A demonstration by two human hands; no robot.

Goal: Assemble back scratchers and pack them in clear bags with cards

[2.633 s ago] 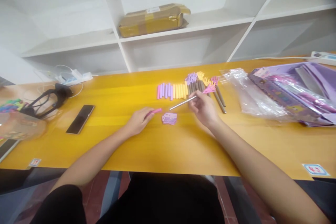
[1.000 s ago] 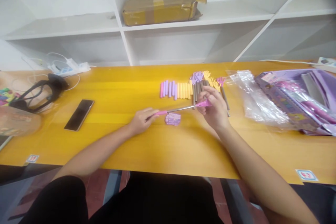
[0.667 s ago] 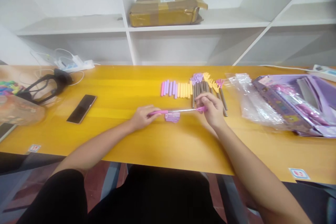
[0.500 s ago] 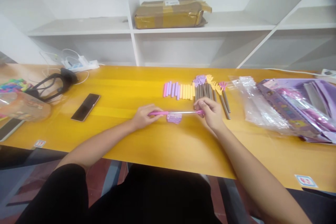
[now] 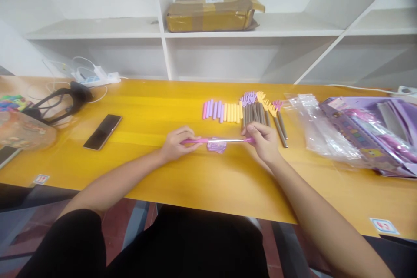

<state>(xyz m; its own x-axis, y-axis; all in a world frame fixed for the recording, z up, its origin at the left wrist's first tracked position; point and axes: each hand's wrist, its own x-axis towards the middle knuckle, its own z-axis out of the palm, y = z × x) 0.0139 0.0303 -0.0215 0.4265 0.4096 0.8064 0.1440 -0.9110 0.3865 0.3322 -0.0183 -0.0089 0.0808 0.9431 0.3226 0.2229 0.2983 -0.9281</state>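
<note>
A back scratcher [image 5: 226, 140] with a silver rod is held level between my hands above the table. My left hand [image 5: 178, 144] pinches its pink handle at the left end. The pink piece at the other end is in the fingers of my right hand [image 5: 262, 140], which partly hide it. Below the rod lies a small purple printed piece [image 5: 216, 147]. Just beyond my right hand are several dark metal rods [image 5: 255, 114] with purple and yellow claw-shaped heads [image 5: 249, 97]. Pink, purple and yellow tubes [image 5: 232, 113] lie in a row to their left.
A phone [image 5: 103, 132] and an orange translucent container [image 5: 28, 130] are on the left, by black straps [image 5: 70, 100] and a power strip [image 5: 100, 79]. Clear plastic bags [image 5: 322, 130] and a purple box [image 5: 365, 134] lie right. A taped carton [image 5: 211, 14] sits on the shelf.
My left hand has shifted slightly left along the pink handle, and a little more silver rod shows. My right hand stays nearly where it was. The view has moved slightly.
</note>
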